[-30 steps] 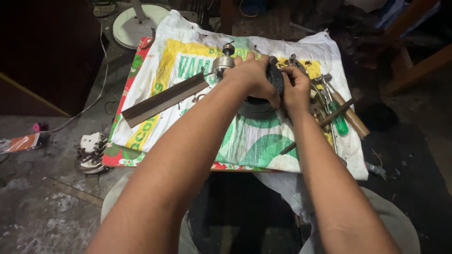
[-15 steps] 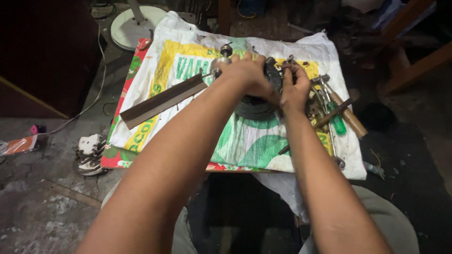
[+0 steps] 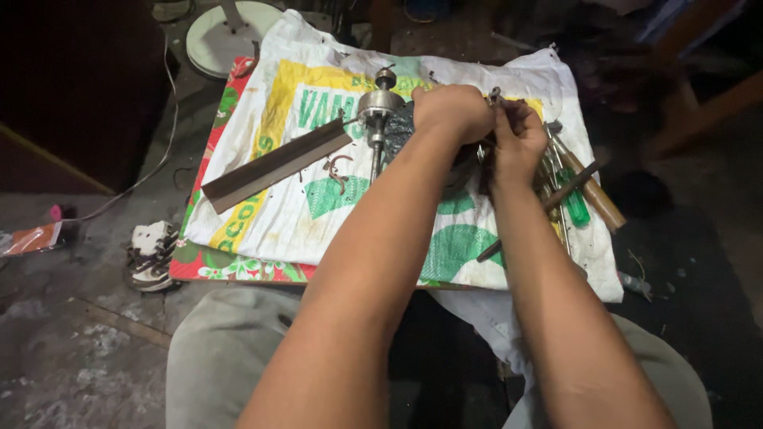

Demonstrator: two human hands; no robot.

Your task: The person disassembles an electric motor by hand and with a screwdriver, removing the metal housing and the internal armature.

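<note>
Since 1 s ago your hands shift only slightly, both stay on the dark motor part (image 3: 401,131) at the middle of the woven sack (image 3: 262,214). Your left hand (image 3: 451,111) is closed in a fist over it. Your right hand (image 3: 517,139) pinches a small metal piece (image 3: 494,97) w/ curled fingers. Metal shaft assembly (image 3: 377,107) sits just left of the part, flat blade (image 3: 274,165) further left, screwdrivers (image 3: 576,195) at the sack's right edge.
</note>
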